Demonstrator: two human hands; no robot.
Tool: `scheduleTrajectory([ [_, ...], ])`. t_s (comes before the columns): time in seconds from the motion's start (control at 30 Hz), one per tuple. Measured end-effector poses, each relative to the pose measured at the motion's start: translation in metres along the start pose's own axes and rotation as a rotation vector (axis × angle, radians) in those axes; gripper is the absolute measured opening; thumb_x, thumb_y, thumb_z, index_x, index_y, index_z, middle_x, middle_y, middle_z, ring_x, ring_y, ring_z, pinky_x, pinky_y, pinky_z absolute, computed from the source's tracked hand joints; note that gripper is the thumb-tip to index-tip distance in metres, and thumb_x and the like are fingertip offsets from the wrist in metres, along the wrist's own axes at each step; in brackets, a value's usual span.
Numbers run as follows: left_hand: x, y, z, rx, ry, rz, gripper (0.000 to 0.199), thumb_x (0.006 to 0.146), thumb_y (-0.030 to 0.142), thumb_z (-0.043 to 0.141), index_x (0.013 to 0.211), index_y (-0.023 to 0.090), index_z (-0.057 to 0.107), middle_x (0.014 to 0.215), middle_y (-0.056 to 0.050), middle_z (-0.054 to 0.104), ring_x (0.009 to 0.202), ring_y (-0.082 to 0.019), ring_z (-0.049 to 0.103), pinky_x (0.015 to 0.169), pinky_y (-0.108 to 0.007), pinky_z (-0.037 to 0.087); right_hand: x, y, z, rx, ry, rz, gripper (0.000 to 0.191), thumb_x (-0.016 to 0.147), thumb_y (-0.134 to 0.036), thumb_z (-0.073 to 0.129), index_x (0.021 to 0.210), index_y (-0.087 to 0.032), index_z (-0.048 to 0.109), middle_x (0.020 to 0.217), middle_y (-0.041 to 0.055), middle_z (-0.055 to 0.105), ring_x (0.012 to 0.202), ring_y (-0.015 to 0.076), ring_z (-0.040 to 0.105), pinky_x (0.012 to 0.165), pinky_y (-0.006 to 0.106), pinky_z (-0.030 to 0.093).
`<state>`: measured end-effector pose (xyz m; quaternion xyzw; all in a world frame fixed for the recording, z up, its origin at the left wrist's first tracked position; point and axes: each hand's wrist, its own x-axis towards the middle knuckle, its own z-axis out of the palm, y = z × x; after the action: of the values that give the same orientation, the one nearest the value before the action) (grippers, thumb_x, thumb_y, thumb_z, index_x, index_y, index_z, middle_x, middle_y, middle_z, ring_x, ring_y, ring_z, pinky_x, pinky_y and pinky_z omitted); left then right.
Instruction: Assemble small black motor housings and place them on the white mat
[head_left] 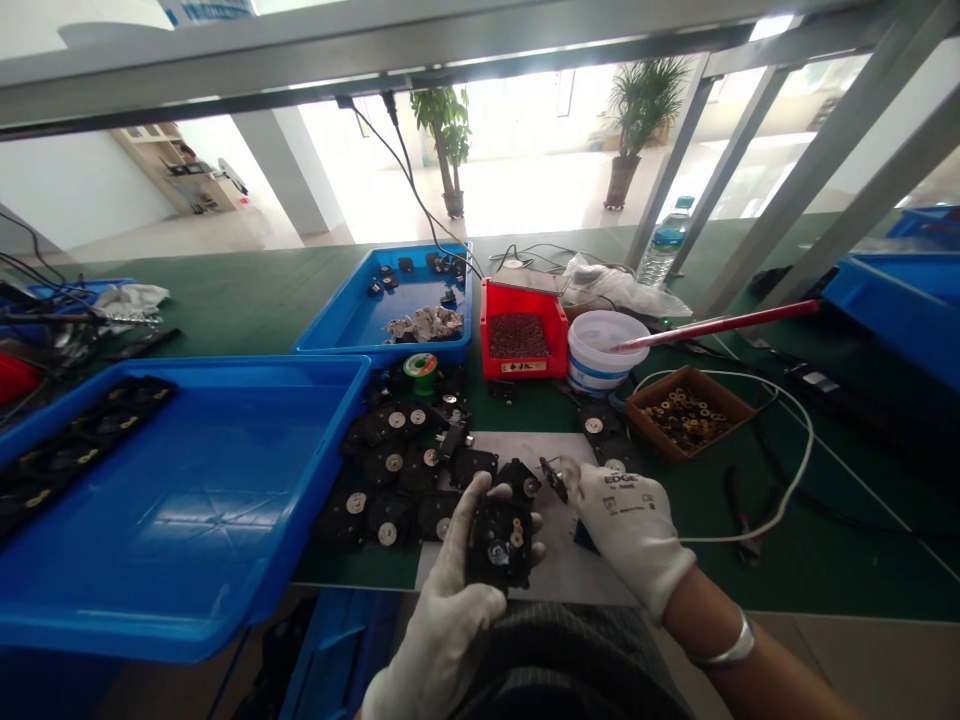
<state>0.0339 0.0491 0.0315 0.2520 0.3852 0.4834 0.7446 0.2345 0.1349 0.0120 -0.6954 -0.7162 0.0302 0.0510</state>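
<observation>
My left hand (444, 610), in a white glove, is wrapped round a black square housing (487, 535) near the front edge of the bench. Small brass-coloured gears (517, 532) and a pale round spot show on its upper face. To the right, my gloved right hand (628, 525) pinches a small dark part with a metallic shine (553, 480), whose kind I cannot make out. It is held apart from the housing, above a white sheet (555, 590). Many similar black housings with silver discs (387, 533) lie to the left of my left hand.
A large blue tray (187, 600) fills the left side; a second blue tray (307, 340) stands behind. A red bin (487, 355) of brown granules, a white tub (592, 375) with a red stick, a cardboard box (660, 445) of brass rings and pliers (742, 515) lie rightward. Metal posts rise behind.
</observation>
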Motion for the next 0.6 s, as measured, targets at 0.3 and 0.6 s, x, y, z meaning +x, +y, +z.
scheduleTrajectory([
  [0.3, 0.020, -0.020, -0.017, 0.235, 0.054, 0.255, 0.076, 0.070, 0.017, 0.085, 0.141, 0.033, 0.060, 0.156, -0.005, 0.055, 0.153, -0.038, 0.038, 0.122, -0.045, 0.039, -0.029, 0.001, -0.007, 0.226, 0.126, -0.069, 0.058, 0.113, -0.042, 0.027, 0.091, -0.016, 0.074, 0.082, 0.0135, 0.076, 0.071, 0.0233, 0.072, 0.067, 0.034, 0.054],
  [0.6, 0.027, -0.033, -0.032, 0.669, -0.084, 0.505, 0.084, 0.082, 0.020, 0.079, 0.156, 0.033, 0.040, 0.159, -0.008, 0.050, 0.150, -0.034, 0.046, 0.124, -0.048, 0.042, -0.058, -0.021, -0.018, 1.376, -0.250, -0.009, 0.062, 0.099, -0.075, 0.047, 0.091, -0.020, 0.073, 0.079, 0.0050, 0.070, 0.076, 0.0231, 0.067, 0.065, 0.032, 0.058],
])
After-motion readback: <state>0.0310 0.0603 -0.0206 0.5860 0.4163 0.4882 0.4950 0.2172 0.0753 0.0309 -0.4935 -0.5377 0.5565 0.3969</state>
